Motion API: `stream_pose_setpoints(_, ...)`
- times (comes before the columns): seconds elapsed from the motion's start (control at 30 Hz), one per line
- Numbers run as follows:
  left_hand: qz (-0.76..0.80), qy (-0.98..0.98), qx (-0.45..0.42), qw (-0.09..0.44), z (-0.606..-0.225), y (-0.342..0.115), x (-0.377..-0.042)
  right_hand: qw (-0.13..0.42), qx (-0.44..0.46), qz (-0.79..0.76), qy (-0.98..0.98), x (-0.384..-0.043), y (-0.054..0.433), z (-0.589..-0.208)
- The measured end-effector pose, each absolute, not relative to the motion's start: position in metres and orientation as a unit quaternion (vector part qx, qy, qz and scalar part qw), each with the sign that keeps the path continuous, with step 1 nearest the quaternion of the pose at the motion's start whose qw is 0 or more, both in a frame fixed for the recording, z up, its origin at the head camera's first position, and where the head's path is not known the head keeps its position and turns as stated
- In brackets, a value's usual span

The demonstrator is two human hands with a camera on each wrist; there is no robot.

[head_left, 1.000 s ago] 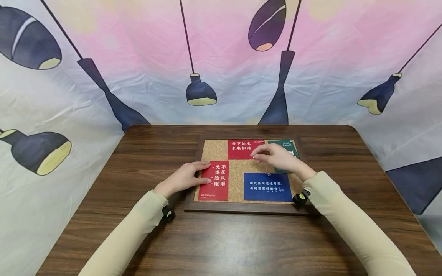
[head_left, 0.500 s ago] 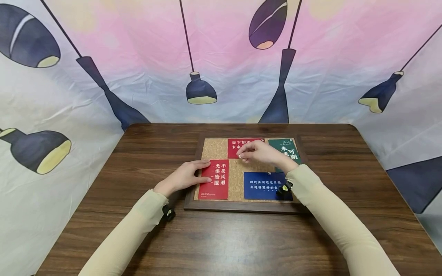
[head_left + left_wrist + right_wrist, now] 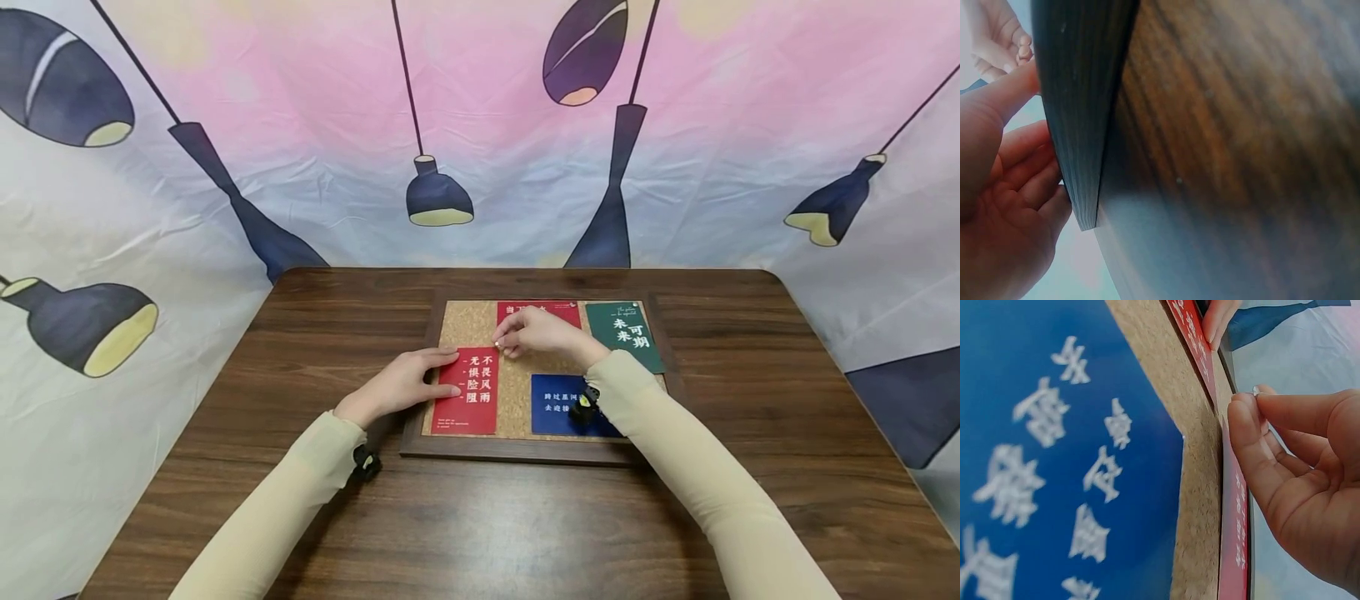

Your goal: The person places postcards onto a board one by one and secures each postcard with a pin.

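Observation:
My left hand (image 3: 401, 381) rests on the left edge of a red card (image 3: 468, 412), fingers extended, on a framed corkboard (image 3: 513, 421). In the left wrist view its thumb and fingers lie along the dark frame (image 3: 1082, 125). My right hand (image 3: 542, 330) pinches a small whitish push pin (image 3: 1255, 391) between thumb and index finger. Its fingertips are right at the red card's upper right corner. Another red card (image 3: 562, 313), farther back on the board, is partly hidden behind that hand.
A blue card (image 3: 551, 387) lies on the board's lower right, partly covered by the right wrist. A green card (image 3: 622, 329) is at the upper right, with a pin at its corner. The board lies on a wooden table (image 3: 480, 525) before a patterned cloth backdrop (image 3: 502, 150).
My right hand has moved left from the green card's side, across the farther red card, to the near red card's corner, carrying the push pin. My left hand has stayed put.

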State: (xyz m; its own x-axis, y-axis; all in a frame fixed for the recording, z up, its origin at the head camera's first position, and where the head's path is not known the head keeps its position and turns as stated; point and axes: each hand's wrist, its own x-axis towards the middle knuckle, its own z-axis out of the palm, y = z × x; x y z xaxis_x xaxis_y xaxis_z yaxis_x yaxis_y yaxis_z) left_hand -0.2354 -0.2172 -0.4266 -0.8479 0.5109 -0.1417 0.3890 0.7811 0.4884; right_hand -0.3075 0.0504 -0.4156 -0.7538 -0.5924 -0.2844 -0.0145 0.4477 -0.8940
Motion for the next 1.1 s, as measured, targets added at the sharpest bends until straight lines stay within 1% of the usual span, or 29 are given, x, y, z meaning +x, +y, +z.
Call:
stream_pose_setpoints(0.17,0.224,0.934,0.244,0.136,-0.428,-0.217,-0.237,0.313,-0.172,-0.479,0.802,-0.313,0.047,-0.416)
stream_pose_setpoints(0.43,0.226,0.934,0.239,0.14,-0.428,-0.217,-0.236,0.327,-0.173,-0.44,0.818,-0.317,0.042,-0.415)
stream_pose_setpoints(0.67,0.225,0.934,0.244,0.132,-0.428,-0.217,-0.236,0.329,-0.185,-0.416,0.827,-0.318,0.04,-0.413)
stream_pose_setpoints(0.93,0.23,0.933,0.239,0.137,-0.427,-0.216,-0.235,0.339,-0.168,-0.408,0.831,-0.318,0.036,-0.409)
stream_pose_setpoints(1.1,0.228,0.935,0.236,0.136,-0.428,-0.216,-0.235,0.33,-0.166,-0.399,0.839,-0.318,0.031,-0.409)
